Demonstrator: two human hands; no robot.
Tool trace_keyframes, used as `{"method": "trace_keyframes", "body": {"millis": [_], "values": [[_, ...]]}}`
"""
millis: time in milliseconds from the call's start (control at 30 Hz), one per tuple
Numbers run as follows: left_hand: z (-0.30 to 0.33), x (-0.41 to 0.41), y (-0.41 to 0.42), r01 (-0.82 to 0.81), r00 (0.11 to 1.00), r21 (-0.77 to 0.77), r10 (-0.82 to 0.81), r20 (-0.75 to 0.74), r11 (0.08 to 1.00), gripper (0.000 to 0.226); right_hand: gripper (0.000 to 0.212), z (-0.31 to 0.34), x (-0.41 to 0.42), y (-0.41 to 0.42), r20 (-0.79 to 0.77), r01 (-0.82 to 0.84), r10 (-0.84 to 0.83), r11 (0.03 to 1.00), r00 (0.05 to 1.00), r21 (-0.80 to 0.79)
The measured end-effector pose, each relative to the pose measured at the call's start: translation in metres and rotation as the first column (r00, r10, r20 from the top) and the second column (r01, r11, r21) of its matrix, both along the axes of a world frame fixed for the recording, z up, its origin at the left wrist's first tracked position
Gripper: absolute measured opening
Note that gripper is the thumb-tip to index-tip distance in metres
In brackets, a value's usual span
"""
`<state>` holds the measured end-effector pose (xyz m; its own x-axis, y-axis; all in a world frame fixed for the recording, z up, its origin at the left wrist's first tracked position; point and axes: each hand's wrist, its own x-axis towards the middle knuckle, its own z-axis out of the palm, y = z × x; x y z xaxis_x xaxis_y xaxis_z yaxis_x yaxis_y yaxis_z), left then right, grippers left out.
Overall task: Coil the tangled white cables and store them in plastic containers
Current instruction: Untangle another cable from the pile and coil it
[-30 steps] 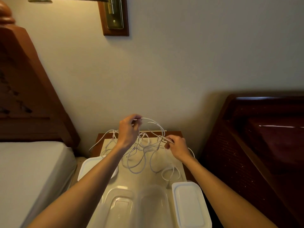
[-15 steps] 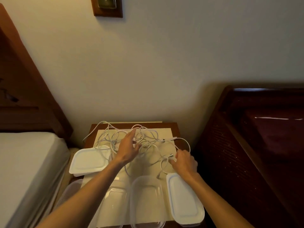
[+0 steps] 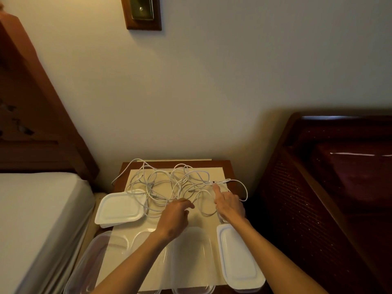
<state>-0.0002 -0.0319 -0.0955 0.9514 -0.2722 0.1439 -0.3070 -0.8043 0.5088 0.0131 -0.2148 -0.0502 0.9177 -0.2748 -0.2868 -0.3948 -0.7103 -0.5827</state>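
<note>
The right hand [image 3: 230, 205] has its index finger stretched straight toward the far edge of the nightstand [image 3: 226, 164], the tip just short of a cable plug, while its other fingers are tucked under the palm; whether they hold a strand cannot be told. The left hand [image 3: 175, 217] lies palm down with its fingers loosely bent and close together, their tips at the near fringe of the white cables [image 3: 169, 185]; whether they pinch a strand there cannot be told. The cables lie uncoiled as a loose tangle over the far half of the cream mat [image 3: 219, 174] covering the nightstand top, the tangle's long axis running from the left edge to the right edge. One strand leaves the far left corner and trails off the left edge, and one loop bows out past the right edge beside the right hand. A white lid [image 3: 118, 209] sits tilted over the left edge, with strands lying across its far right corner. A second white lid [image 3: 238, 255] lies along the right edge near the near corner, its long axis running near to far. Between them, along the near edge, stand clear plastic containers [image 3: 191, 255] side by side, long axes also near to far, partly covered by the left forearm. A bed [image 3: 31, 219] flanks the nightstand on the left.
</note>
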Motion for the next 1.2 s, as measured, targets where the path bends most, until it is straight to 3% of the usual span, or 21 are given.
{"method": "trace_keyframes", "body": {"millis": [100,200,333,467,633,733,833,1000,1133,1200], "values": [[0.007,0.004,-0.012,0.131,0.987,0.068,-0.123,-0.103,0.989,0.063,0.037,0.004,0.004,-0.003,0.009,-0.089,0.089,0.989,0.996,0.121],[0.009,0.008,-0.023,0.103,0.990,0.080,-0.094,-0.104,0.992,0.054,0.028,0.024,0.005,-0.004,0.020,-0.077,0.074,0.975,0.997,0.209],[0.028,0.013,-0.034,-0.099,0.995,-0.223,0.103,0.008,0.970,0.027,0.023,0.077,0.008,-0.010,0.049,-0.096,0.086,0.955,0.995,0.280],[0.078,0.030,-0.032,-0.045,0.991,-0.501,0.103,0.088,0.864,0.033,0.029,0.142,0.014,-0.009,0.133,-0.207,0.176,0.938,0.975,0.278],[0.112,0.042,-0.019,0.113,0.980,-0.366,-0.164,-0.111,0.924,0.055,0.031,0.198,0.013,-0.002,0.210,-0.301,0.232,0.864,0.950,0.404],[0.091,0.035,-0.018,0.096,0.971,-0.300,-0.156,-0.181,0.949,0.049,0.032,0.206,0.011,0.002,0.230,-0.351,0.273,0.823,0.934,0.447],[0.072,0.025,-0.019,0.021,0.991,-0.339,-0.064,-0.116,0.941,0.011,0.035,0.206,0.008,0.004,0.283,-0.411,0.317,0.820,0.905,0.398],[0.099,0.032,-0.016,-0.010,0.998,-0.536,0.039,0.043,0.844,0.018,0.040,0.186,0.021,-0.002,0.431,-0.378,0.278,0.911,0.859,0.166],[0.139,0.050,-0.006,-0.029,0.987,-0.568,0.112,0.112,0.823,0.013,0.033,0.139,0.026,-0.009,0.295,-0.285,0.204,0.920,0.934,0.268],[0.140,0.055,0.003,-0.059,0.984,-0.523,0.137,0.112,0.850,0.013,0.025,0.105,0.024,-0.011,0.312,-0.233,0.211,0.972,0.926,0.034]]}}
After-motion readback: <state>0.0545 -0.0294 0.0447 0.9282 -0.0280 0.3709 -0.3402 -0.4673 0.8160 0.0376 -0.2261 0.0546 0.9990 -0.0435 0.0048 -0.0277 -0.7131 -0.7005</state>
